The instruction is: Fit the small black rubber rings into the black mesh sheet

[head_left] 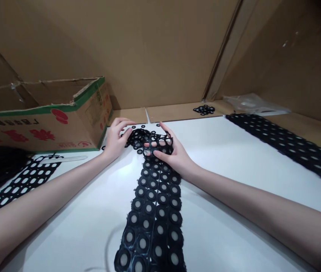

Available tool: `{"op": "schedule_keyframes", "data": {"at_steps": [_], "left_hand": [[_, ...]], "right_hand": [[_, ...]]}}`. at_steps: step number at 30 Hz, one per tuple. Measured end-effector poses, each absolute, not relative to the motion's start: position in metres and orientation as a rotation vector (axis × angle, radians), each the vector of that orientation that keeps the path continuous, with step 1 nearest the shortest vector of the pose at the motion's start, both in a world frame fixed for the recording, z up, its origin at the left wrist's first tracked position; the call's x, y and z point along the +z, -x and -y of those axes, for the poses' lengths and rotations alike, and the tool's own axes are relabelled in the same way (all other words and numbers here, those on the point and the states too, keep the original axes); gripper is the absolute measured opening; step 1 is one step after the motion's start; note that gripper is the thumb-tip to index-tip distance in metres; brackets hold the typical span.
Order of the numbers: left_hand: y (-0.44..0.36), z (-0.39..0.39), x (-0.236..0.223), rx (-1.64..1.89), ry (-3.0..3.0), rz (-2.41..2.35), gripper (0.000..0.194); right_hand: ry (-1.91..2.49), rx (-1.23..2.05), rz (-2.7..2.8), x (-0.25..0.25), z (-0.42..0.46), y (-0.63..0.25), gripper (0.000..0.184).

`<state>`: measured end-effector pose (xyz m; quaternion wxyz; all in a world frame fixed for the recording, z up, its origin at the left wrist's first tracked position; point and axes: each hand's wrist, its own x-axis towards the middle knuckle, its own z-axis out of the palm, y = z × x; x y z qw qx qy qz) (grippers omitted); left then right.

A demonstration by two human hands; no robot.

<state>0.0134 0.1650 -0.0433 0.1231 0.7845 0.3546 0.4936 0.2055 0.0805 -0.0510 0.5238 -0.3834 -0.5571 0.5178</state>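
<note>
Both hands are working at the far end of a black rubber strip [153, 211] that is lying lengthwise down the middle of the white table [228, 170] in the head view. Left hand [116, 138] is resting with its fingers spread loosely, fingertips touching a small heap of loose black rings [139, 136] at the strip's far end, gripping nothing that can be made out. Right hand [168, 151] is lying over the strip's end, thumb and fingers pinching its webbing. An open cardboard box [50, 117] is standing to the left, a punched-out strip [21, 181] is lying near it, another strip [287, 143] is running along the right, and more rings [204, 110] are sitting well beyond.
</note>
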Motion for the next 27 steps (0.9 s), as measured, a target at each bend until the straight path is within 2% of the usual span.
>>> {"op": "schedule_keyframes", "data": {"at_steps": [2,6,8,16,19,24,27], "left_hand": [[-0.016,-0.155,-0.041,1.404,-2.38,-0.903,0.021],[-0.021,-0.142,-0.04,0.993,-2.594,-0.56,0.02],[-0.023,-0.139,-0.04,0.923,-2.609,-0.554,0.018],[-0.022,-0.141,-0.041,1.222,-2.427,-0.797,0.01],[-0.022,-0.139,-0.04,1.264,-2.513,-0.781,0.012],[-0.024,-0.138,-0.04,1.158,-2.77,-0.464,0.016],[-0.025,-0.14,-0.042,1.107,-2.781,-0.445,0.015]], "right_hand": [[0.943,1.216,1.322,-0.052,-0.082,-0.205,0.095],[1.044,1.055,1.385,-0.055,-0.084,-0.207,0.092],[1.081,1.001,1.409,-0.056,-0.084,-0.208,0.091],[1.028,1.01,1.433,-0.064,-0.09,-0.21,0.094],[1.007,1.02,1.42,-0.066,-0.092,-0.21,0.096],[1.02,0.975,1.427,-0.063,-0.091,-0.21,0.104],[1.047,0.895,1.492,-0.06,-0.089,-0.211,0.103]]}}
